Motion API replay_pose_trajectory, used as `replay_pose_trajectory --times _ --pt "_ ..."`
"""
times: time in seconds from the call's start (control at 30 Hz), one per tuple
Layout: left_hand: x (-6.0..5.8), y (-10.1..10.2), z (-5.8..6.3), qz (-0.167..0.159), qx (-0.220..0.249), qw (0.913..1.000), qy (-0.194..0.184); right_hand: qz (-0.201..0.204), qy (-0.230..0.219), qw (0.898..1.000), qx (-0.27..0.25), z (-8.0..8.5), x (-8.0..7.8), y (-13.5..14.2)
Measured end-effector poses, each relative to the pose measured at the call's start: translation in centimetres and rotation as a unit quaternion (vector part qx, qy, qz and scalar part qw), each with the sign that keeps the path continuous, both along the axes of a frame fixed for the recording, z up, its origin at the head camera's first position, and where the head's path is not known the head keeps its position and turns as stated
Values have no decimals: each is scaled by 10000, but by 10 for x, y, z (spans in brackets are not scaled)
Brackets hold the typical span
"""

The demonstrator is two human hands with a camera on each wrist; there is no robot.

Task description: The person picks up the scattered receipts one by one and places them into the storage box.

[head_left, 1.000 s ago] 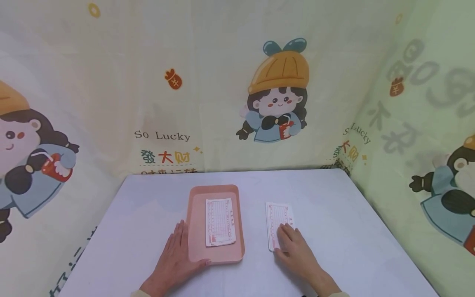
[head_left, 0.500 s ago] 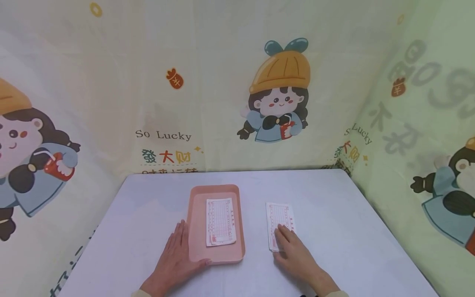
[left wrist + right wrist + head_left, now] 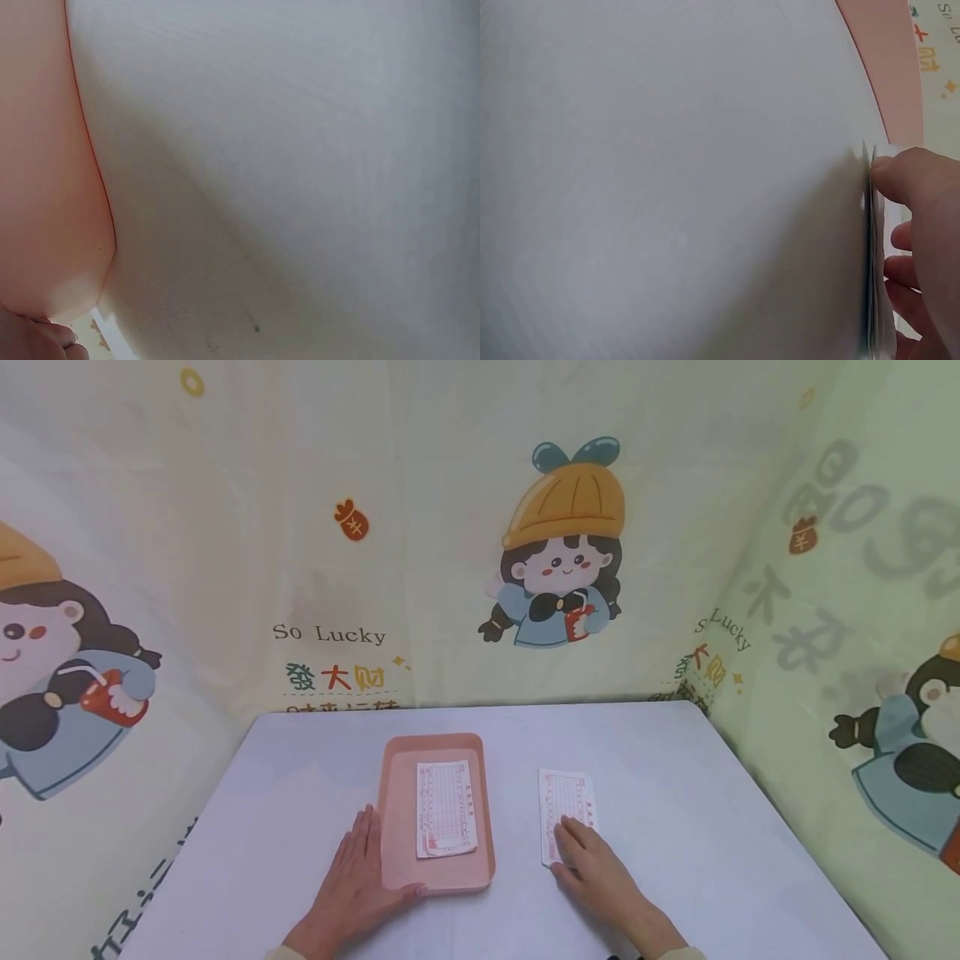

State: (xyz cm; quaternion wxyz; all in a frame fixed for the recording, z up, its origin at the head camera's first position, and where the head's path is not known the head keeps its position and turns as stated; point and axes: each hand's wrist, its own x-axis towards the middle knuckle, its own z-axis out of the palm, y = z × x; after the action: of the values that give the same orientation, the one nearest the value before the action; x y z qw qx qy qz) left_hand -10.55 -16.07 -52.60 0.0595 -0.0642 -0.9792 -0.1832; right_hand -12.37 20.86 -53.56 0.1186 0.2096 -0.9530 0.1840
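Observation:
On the table lies a pink tray (image 3: 397,860) with white, red-printed paper forms (image 3: 448,806) in it, one lying unevenly over another. My left hand (image 3: 358,877) lies along the tray's left side with straight fingers, its thumb at the near edge. To the right of the tray is a second stack of red-printed paper forms (image 3: 558,793). The fingers of my right hand (image 3: 603,877) rest on top of that stack, the thumb at its near-left corner. In the right wrist view the thumb (image 3: 904,176) touches the stack's edge, where the sheets (image 3: 875,247) stand slightly apart.
The white table (image 3: 675,827) reaches back to a cream cloth backdrop (image 3: 442,568) printed with cartoon figures and lettering. Similar cloth hangs on the left and right sides. Bare tabletop (image 3: 513,810) separates the tray from the right stack.
My right hand's fingers have shifted slightly left on the stack and lie closer together. The left hand, the tray and the forms in it stay in place.

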Motion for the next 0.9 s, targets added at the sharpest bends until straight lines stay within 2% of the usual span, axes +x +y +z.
replay_pose_trajectory --times 0.2,0.37,0.6,0.9 --pt "2 0 1 -25 -10 9999 124 134 -48 9999 -95 2 -1 2" --pt "1 1 2 -13 -45 10000 72 139 -293 9994 -95 4 -2 3" --pt "0 0 2 0 -42 10000 -28 -69 -621 9980 -117 7 -4 1" --pt "0 1 4 -7 -47 10000 23 18 -58 9999 156 6 -5 0"
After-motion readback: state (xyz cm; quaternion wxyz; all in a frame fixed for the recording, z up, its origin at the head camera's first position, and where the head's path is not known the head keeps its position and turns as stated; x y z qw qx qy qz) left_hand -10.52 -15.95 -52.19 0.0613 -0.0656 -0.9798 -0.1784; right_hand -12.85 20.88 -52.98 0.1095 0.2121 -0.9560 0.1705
